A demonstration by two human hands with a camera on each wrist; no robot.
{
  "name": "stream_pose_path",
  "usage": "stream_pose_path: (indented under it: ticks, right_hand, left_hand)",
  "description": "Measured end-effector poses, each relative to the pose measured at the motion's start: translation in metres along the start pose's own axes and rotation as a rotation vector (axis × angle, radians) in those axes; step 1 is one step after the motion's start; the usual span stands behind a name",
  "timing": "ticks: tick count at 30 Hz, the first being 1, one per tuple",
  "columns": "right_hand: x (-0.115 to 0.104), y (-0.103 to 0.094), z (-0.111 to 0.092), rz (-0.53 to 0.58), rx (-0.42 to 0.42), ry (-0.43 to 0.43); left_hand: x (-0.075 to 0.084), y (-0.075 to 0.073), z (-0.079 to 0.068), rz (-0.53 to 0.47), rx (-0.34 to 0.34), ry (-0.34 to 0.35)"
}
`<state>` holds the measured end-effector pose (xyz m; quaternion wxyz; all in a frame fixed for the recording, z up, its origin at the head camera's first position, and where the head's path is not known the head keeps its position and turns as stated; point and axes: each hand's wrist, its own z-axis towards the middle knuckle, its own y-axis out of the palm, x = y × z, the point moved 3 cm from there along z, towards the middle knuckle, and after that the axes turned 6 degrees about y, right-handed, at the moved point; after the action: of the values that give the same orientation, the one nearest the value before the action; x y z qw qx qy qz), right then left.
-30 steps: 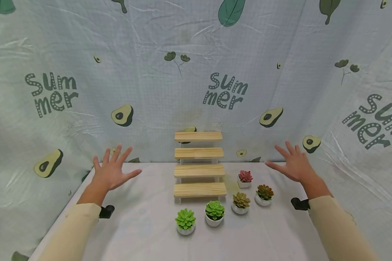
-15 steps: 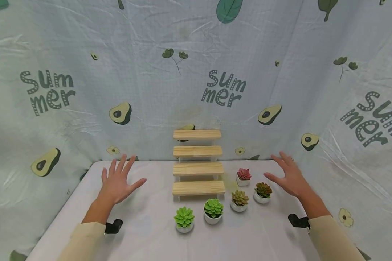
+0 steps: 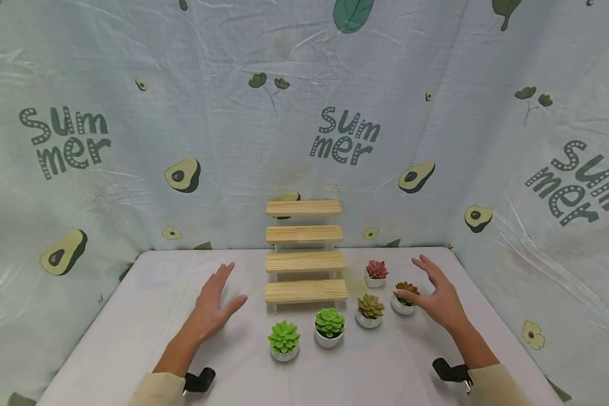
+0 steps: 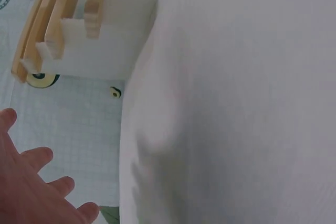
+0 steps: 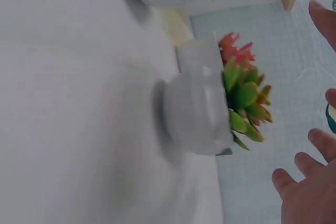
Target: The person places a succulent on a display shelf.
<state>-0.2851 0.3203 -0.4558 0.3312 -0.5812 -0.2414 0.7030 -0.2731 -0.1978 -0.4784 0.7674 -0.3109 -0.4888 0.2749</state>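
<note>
My right hand [image 3: 440, 299] hovers with spread fingers beside the brown-green potted succulent [image 3: 405, 304]; its thumb overlaps that plant in the head view, and contact cannot be told. In the right wrist view the same succulent [image 5: 244, 98] stands in a round white pot, apart from the fingers [image 5: 310, 166]. My left hand [image 3: 210, 307] is raised above the table, left of the stepped wooden rack [image 3: 305, 291], holding nothing. A red succulent [image 3: 376, 270] in a square white pot, an olive one [image 3: 370, 307] and two bright green ones [image 3: 283, 338], [image 3: 329, 324] stand around the rack's front and right.
The four-sided white table [image 3: 223, 372] runs back to a printed cloth curtain [image 3: 223, 141], which also hangs along both sides. In the left wrist view the rack's boards [image 4: 65, 14] rest on pale side supports. Bare tabletop lies left of the rack.
Both hands have come lower and inward, the left toward the rack and the right toward the brown-green succulent. The head view has shifted slightly. The plants and rack stay in place.
</note>
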Motion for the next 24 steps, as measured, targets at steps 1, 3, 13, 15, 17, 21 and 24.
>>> stream_pose_path:
  ticks: [1, 3, 13, 15, 17, 21, 24]
  right_hand:
    - [0.0, 0.003, -0.002, 0.034, 0.002, 0.004]
    - [0.001, 0.008, -0.007, 0.098, 0.007, 0.01]
    - [0.014, 0.03, -0.018, 0.284, 0.045, 0.126]
    - [0.019, 0.035, -0.02, 0.306, 0.047, 0.163]
    - [0.021, 0.038, -0.022, 0.332, 0.045, 0.191]
    - [0.023, 0.042, -0.023, 0.389, 0.042, 0.236]
    - [0.023, 0.044, -0.023, 0.407, 0.037, 0.276]
  left_hand:
    - [0.001, 0.004, -0.001, -0.043, 0.003, 0.005]
    - [0.005, 0.009, -0.001, -0.133, 0.015, 0.013]
    - [0.018, 0.037, 0.002, -0.518, -0.034, -0.156]
    - [0.019, 0.044, 0.003, -0.606, -0.051, -0.192]
    - [0.021, 0.049, 0.005, -0.681, -0.057, -0.218]
    - [0.025, 0.054, 0.007, -0.781, -0.044, -0.254]
    - [0.026, 0.055, 0.009, -0.807, -0.032, -0.287]
